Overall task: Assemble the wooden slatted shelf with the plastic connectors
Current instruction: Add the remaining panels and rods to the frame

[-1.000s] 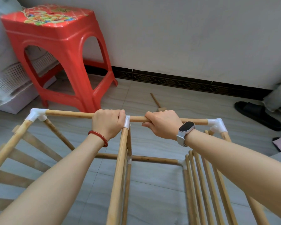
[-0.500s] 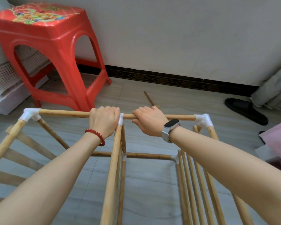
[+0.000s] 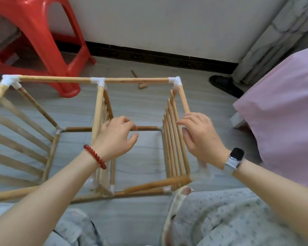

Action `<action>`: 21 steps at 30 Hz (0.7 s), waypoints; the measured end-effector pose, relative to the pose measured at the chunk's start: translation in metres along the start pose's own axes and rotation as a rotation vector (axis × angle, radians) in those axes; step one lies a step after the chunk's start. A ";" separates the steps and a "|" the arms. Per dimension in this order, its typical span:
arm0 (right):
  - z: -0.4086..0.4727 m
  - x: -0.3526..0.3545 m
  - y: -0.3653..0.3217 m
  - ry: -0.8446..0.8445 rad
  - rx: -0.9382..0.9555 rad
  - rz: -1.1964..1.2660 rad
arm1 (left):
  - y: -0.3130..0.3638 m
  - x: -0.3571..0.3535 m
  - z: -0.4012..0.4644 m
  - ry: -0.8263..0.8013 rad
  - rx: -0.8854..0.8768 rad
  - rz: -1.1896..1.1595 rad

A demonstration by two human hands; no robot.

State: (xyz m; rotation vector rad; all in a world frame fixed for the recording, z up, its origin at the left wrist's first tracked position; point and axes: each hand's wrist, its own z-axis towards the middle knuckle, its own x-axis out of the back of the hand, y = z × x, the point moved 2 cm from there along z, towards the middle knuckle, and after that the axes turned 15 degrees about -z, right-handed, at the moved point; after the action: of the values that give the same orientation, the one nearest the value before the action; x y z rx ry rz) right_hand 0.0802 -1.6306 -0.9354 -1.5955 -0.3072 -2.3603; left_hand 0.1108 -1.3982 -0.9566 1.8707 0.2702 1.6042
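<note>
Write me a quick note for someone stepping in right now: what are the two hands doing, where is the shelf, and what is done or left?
Left hand: open, holding nothing, hovering by the middle rail.
Right hand: open, fingers loose, next to the right-hand slats; contact unclear.
The shelf frame stands on the floor in front of the person, far top rail seated in three white connectors.
Done: far side joined, slat panels in place.
Left: the near end looks unfinished, blurred here; check those joints. A small wooden mallet lies on the floor beyond the frame.

Red stool, black slipper, pink bedding.
</note>
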 end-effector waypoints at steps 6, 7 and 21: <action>-0.063 -0.048 -0.091 -0.711 0.504 -0.193 | -0.019 -0.001 -0.060 0.167 0.218 -0.073; -0.066 -0.060 -0.101 -0.783 0.527 -0.256 | -0.018 -0.001 -0.065 0.144 0.255 -0.108; -0.048 -0.017 -0.126 -0.513 0.420 -0.044 | -0.049 0.007 -0.098 0.067 0.419 -0.061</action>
State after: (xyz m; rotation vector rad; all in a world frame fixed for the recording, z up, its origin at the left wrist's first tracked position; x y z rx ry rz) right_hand 0.0015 -1.5261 -0.9712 -1.9461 -0.8816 -1.7152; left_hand 0.0324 -1.3240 -0.9759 2.0897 0.7331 1.6645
